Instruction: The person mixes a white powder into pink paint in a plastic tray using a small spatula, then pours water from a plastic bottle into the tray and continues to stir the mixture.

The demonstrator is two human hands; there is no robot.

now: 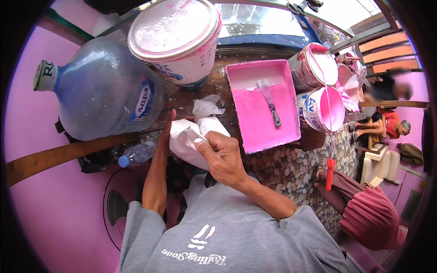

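A white plastic bag (193, 141), bulging with some white stuff, is held upright at the near edge of the counter (191, 98), just in front of the person's chest. The left hand (167, 129) is pressed against the bag's left side with its thumb raised; its fingers lie behind the bag, so a full grip on it cannot be confirmed. The right hand (223, 157) is closed, and the twisted neck of the bag is pinched between its thumb and fingertips. The bag appears gathered at the top but not yet tied or opened; which of the two is under way cannot be told. Beyond the bag, a pink paint tray (264, 107) is laid on the counter, already coated in pink paint, with a scraper (269, 102) resting inside it, untouched. To the tray's right, two open paint cans (318, 88) smeared with pink are stood close together, and a red-handled tool (329, 173) is hung below them. A large white bucket (175, 38) with its lid on is set at the far side, and a big clear water jug (107, 91) is lying to the left, with a small bottle (136, 154) near the left forearm. The paint seems prepared, while the bag's contents are judged not yet used.
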